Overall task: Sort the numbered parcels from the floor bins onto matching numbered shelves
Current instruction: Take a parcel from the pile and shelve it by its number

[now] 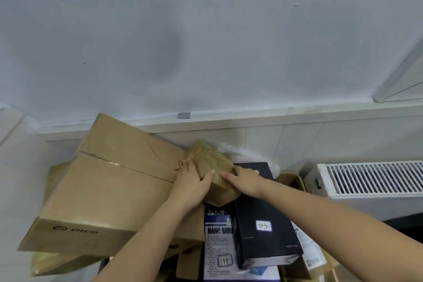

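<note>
Head view cuts off the pile at the bottom edge, and the small brown parcel [209, 162] you hold shows no readable number; its far end is blurred. Your left hand [191, 181] and right hand [243, 178] clasp it from either side, fingers curled round it, above the black box [263, 217] tagged 03 and beside the large cardboard box [109, 181].

Two hands, left hand [191, 181] and right hand [246, 179]. Two plain cardboard boxes: a large PICO box [103, 190] and a small taped box [211, 162]. One black box labelled 03 [263, 231], one white box labelled 11 [219, 254], one radiator [370, 178].
</note>
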Motion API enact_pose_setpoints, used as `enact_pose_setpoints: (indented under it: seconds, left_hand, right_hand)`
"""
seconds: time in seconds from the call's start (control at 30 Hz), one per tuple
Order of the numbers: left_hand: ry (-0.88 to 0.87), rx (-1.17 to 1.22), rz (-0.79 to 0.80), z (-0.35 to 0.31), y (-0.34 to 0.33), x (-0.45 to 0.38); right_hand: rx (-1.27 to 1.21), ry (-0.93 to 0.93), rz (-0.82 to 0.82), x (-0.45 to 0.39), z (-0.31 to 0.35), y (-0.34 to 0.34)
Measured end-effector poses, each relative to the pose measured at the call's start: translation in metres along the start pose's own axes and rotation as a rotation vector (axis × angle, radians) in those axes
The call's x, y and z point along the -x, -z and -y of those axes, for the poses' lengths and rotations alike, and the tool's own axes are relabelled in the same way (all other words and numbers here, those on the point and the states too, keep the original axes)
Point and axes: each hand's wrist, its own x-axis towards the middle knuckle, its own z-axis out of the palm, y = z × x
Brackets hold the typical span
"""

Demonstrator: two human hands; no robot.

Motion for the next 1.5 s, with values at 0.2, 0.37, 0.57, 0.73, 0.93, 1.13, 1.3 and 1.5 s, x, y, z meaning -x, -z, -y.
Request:
enact_pose_setpoints:
  seconds: [0.2,0.37,0.57,0.73,0.93,1.13,1.3,1.5]
  left_hand:
    - [-0.011,0.03,0.015,-0.004,0.004,0.005]
    - [-0.062,0.104,-0.041,-0.02,0.031,0.025]
    - [-0.189,0.1,-0.193,-0.045,0.081,0.075]
    - [-0.322,0.102,-0.292,-0.063,0.121,0.124]
    - [-0.457,-0.007,-0.44,-0.073,0.155,0.177]
    - [-0.465,-0.164,-0.675,-0.092,0.158,0.216]
    - [-0.507,-0.245,-0.732,-0.109,0.146,0.233]
    - [-0.7,-0.113,-0.417,-0.1,0.141,0.241]
  right_hand:
    - [-0.162,0.013,-0.038,0.01,-0.001,0.003]
    - [-0.307,0.024,-0.093,0.034,0.012,0.016]
    - [-0.393,0.065,-0.19,0.084,0.052,0.046]
    - [-0.437,0.178,-0.29,0.147,0.093,0.073]
    - [-0.44,0.283,-0.259,0.216,0.127,0.085]
    - [-0.516,0.33,-0.175,0.26,0.152,0.086]
    - [-0.541,0.349,-0.19,0.269,0.168,0.07]
    - [-0.754,0.191,-0.398,0.263,0.158,0.076]
